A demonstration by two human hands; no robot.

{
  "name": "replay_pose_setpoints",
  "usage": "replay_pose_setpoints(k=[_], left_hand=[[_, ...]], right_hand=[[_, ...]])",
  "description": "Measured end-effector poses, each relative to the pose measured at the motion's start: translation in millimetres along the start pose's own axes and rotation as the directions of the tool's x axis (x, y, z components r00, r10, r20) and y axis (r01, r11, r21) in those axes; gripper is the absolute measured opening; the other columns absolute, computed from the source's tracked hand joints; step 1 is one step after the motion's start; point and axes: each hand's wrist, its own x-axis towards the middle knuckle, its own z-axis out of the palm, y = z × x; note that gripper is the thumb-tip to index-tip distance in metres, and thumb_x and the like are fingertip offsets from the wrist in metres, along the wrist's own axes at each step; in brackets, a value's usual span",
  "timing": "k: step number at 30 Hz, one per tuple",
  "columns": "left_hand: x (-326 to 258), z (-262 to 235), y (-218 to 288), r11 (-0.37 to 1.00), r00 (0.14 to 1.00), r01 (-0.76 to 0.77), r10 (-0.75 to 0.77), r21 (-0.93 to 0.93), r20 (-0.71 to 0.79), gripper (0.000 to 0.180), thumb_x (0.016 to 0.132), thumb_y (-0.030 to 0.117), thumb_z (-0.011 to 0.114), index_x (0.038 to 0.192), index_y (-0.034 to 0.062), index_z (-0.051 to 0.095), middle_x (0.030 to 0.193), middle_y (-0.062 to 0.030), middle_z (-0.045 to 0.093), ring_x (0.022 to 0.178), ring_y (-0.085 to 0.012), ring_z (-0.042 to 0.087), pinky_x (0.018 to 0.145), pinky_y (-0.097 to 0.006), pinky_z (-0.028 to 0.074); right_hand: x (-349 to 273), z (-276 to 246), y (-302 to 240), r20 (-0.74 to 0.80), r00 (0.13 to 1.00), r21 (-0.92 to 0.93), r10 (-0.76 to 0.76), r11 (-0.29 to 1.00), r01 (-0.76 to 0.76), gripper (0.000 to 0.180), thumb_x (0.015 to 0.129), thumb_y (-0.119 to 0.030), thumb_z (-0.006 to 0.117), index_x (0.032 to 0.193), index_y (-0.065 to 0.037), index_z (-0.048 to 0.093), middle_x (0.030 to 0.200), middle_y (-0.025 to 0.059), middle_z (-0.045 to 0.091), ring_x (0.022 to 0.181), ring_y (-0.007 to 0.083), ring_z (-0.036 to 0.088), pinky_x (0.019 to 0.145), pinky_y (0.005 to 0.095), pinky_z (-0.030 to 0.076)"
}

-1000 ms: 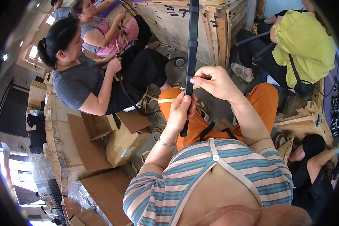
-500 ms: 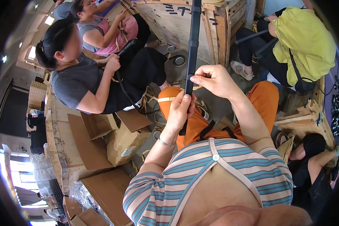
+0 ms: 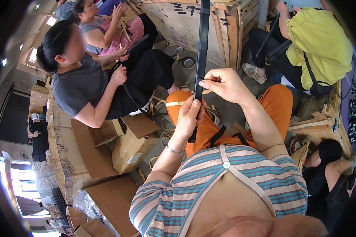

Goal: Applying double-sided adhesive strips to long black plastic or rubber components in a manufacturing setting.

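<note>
A long, narrow black bar [image 3: 203,39] with sleeve-like bands stands tilted before me, its upper end running out of the picture's top edge. My left hand [image 3: 191,113] is wrapped round it near the lower end, thumb along the front. Just above, my right hand [image 3: 224,83] is closed, thumb and forefinger pinched at the bar's right side. Whether a small piece lies between those fingertips is hidden. Below the left fist the bar's short dark end [image 3: 192,136] sticks out. A pale yellow band [image 3: 175,104] goes round my orange-trousered left knee.
Open cardboard boxes [image 3: 132,152] stand to my left. A big wooden crate [image 3: 194,29] rises ahead, with tape rolls [image 3: 188,63] on the floor near it. Co-workers sit at the left; another, in a yellow top [image 3: 318,47], bends at the right beside a broken wooden crate [image 3: 320,122].
My hands and the bar hold almost still. The nearest co-worker at left has lowered an arm and now shows a black bar. The one behind has raised their hands; the yellow-topped person's arm has moved.
</note>
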Motion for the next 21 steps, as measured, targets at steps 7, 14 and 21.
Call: replay_pose_setpoints(k=[7,14,21], left_hand=[[-2,-1,-2,1.0,1.0,-0.003,0.004,0.023,-0.025,0.028,0.097,0.03,0.037,0.091,0.0036,0.047,0.057,0.0027,0.039,0.046,-0.0038,0.032,0.041,-0.018,0.027],[-3,0,-3,0.997,0.998,-0.019,0.024,0.071,-0.065,0.029,0.097,0.03,0.038,0.089,0.0038,0.046,0.057,0.0027,0.04,0.045,-0.0037,0.033,0.041,-0.017,0.028],[0,-4,2,0.993,0.993,-0.071,0.079,0.094,-0.087,0.03,0.097,0.029,0.036,0.088,0.0037,0.048,0.058,0.0021,0.043,0.043,-0.0049,0.034,0.041,-0.018,0.029]], right_hand=[[0,5,-3,-0.032,0.999,-0.076,0.038,0.996,-0.04,0.019,0.081,-0.013,0.065,0.069,0.0,0.059,0.059,-0.0027,0.053,0.056,0.001,0.044,0.049,0.0186,0.035],[4,7,-7,-0.061,0.992,-0.145,0.114,0.982,-0.122,0.027,0.077,-0.022,0.07,0.063,0.0,0.06,0.053,-0.0017,0.052,0.051,0.0019,0.042,0.046,0.0206,0.032],[3,7,-12,-0.094,0.995,-0.218,0.042,0.974,-0.062,0.028,0.078,-0.023,0.07,0.063,0.0,0.061,0.051,-0.0027,0.048,0.05,0.0019,0.038,0.045,0.0213,0.029]])
